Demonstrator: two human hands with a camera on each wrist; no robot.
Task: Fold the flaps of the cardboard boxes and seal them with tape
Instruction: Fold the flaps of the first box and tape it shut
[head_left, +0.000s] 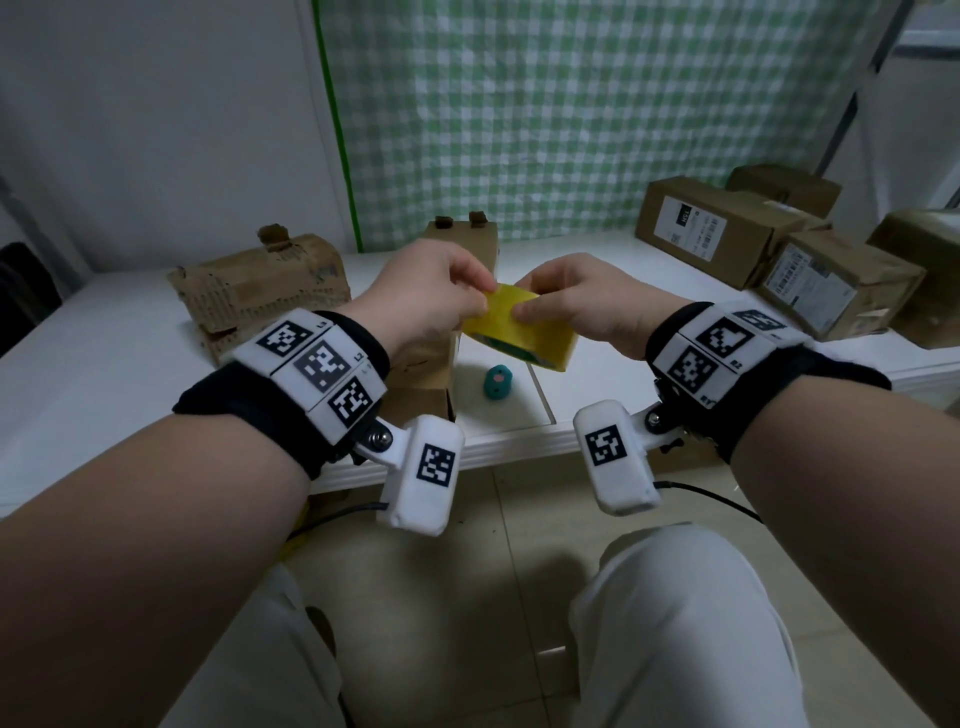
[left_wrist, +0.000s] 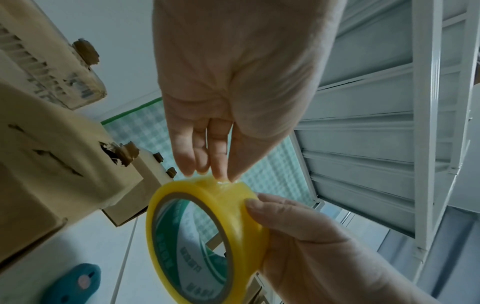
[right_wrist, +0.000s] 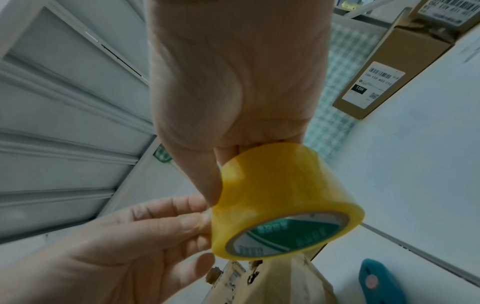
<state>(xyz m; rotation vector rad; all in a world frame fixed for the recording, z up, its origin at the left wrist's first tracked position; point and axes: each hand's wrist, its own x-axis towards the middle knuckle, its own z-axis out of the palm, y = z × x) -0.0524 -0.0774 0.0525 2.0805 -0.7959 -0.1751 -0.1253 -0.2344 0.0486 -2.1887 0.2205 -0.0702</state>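
Note:
I hold a yellow tape roll in the air above the table's front, between both hands. My right hand grips the roll, thumb on its outer face. My left hand pinches the tape at the roll's top left edge. In the left wrist view the left hand meets the tape roll with thumb and fingertips, and the right thumb presses beside them. The right wrist view shows the tape roll with its green core. A tall cardboard box stands upright just behind and below my left hand.
A teal cutter lies on the white table under the roll. A worn, torn box sits at the left. Several labelled boxes are stacked at the back right. A green checked curtain hangs behind.

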